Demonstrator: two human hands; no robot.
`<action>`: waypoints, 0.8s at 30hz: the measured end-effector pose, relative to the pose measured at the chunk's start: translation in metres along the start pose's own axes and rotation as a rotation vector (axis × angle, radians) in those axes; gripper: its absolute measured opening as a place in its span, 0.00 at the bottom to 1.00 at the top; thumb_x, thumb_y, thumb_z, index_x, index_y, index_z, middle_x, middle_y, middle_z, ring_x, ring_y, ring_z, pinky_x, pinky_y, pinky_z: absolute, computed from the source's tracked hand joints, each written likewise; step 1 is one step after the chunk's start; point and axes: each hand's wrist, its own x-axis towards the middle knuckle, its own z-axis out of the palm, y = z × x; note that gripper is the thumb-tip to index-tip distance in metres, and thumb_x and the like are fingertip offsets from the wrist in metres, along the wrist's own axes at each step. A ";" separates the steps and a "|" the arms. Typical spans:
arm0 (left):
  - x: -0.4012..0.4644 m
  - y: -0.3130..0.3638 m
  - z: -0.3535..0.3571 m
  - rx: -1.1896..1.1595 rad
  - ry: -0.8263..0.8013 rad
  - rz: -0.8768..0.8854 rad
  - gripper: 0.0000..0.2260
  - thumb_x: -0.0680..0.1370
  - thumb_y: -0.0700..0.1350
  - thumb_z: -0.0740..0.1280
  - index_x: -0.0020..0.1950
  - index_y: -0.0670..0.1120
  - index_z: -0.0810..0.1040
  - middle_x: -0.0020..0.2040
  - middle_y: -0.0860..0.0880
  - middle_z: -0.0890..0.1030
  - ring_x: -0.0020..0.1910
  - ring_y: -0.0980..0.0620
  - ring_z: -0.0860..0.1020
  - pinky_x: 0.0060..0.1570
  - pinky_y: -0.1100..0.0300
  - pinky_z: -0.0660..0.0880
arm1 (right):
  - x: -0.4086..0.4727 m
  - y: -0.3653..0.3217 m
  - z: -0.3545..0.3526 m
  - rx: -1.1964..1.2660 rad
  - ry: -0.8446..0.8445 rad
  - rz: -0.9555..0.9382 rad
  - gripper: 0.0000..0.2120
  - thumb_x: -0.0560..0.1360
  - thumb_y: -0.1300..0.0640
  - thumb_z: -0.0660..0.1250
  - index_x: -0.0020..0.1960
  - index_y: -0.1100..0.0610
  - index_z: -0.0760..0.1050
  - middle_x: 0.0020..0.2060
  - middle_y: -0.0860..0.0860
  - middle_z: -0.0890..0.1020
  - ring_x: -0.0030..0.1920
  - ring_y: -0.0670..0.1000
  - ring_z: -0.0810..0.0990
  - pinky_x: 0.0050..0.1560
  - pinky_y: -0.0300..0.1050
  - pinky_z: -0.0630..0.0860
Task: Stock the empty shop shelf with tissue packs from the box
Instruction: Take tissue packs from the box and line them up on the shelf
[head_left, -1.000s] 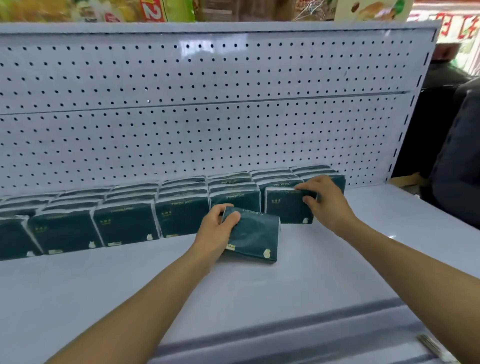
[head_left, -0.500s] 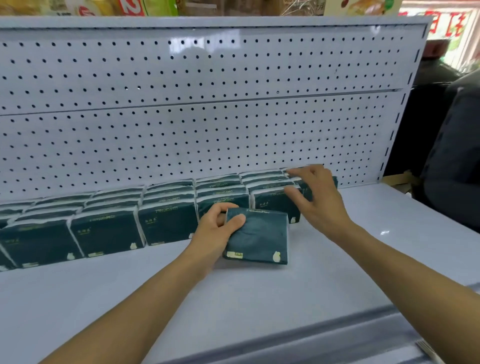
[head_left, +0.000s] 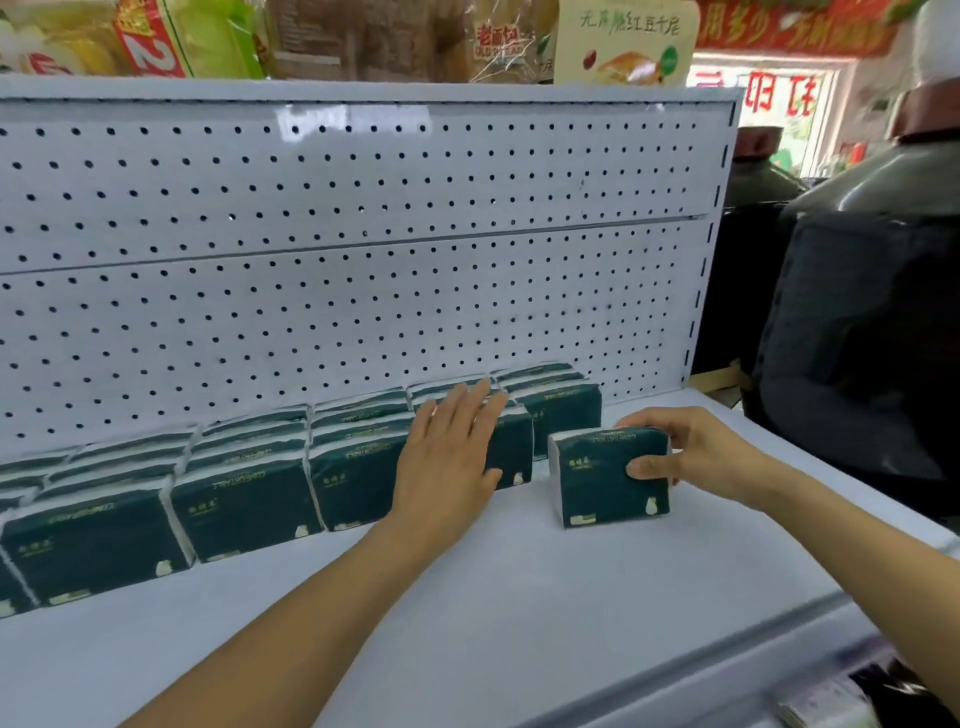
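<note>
The right hand (head_left: 696, 457) grips a single tissue pack (head_left: 610, 475), thumb on its front face and fingers curled over the top rear edge, holding it upright on the white shelf (head_left: 519, 597) at about three o'clock from the row. The left hand (head_left: 449, 457) lies flat with straight fingers, pressing against the front and top of the row of tissue packs (head_left: 249, 499) near its right end.

The shelf holds that row along its back, packs standing several deep against the pegboard (head_left: 363, 260); the row runs from the nine o'clock edge of the view toward two o'clock. The held pack stands just in front of the row's last stack, slightly apart from it.

Each pack is dark green with gold lettering, a small white mark low on the front, and white tissue showing at the sides.

At twelve o'clock, packaged snacks (head_left: 363, 36) sit atop the unit. At three o'clock, beside the shelf end, stands a large dark container (head_left: 872, 312).
</note>
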 end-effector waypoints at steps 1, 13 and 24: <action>0.007 -0.001 0.003 0.103 -0.060 0.020 0.37 0.80 0.57 0.61 0.80 0.52 0.41 0.81 0.50 0.45 0.80 0.47 0.45 0.77 0.47 0.41 | 0.004 0.005 -0.005 0.012 0.042 0.005 0.14 0.70 0.70 0.73 0.49 0.53 0.82 0.42 0.48 0.84 0.41 0.44 0.79 0.33 0.35 0.74; 0.031 -0.004 0.020 0.312 -0.205 -0.026 0.42 0.79 0.62 0.62 0.80 0.50 0.36 0.81 0.44 0.47 0.79 0.44 0.49 0.76 0.45 0.42 | 0.061 0.033 0.010 -0.175 0.301 -0.072 0.19 0.72 0.64 0.73 0.60 0.48 0.78 0.63 0.47 0.73 0.62 0.48 0.71 0.53 0.28 0.70; 0.029 -0.007 0.027 0.270 -0.200 -0.004 0.38 0.80 0.59 0.61 0.80 0.49 0.41 0.81 0.44 0.48 0.79 0.43 0.49 0.77 0.47 0.48 | 0.067 0.024 0.051 -0.142 0.321 -0.062 0.35 0.72 0.57 0.75 0.74 0.49 0.63 0.68 0.47 0.67 0.62 0.46 0.68 0.65 0.45 0.71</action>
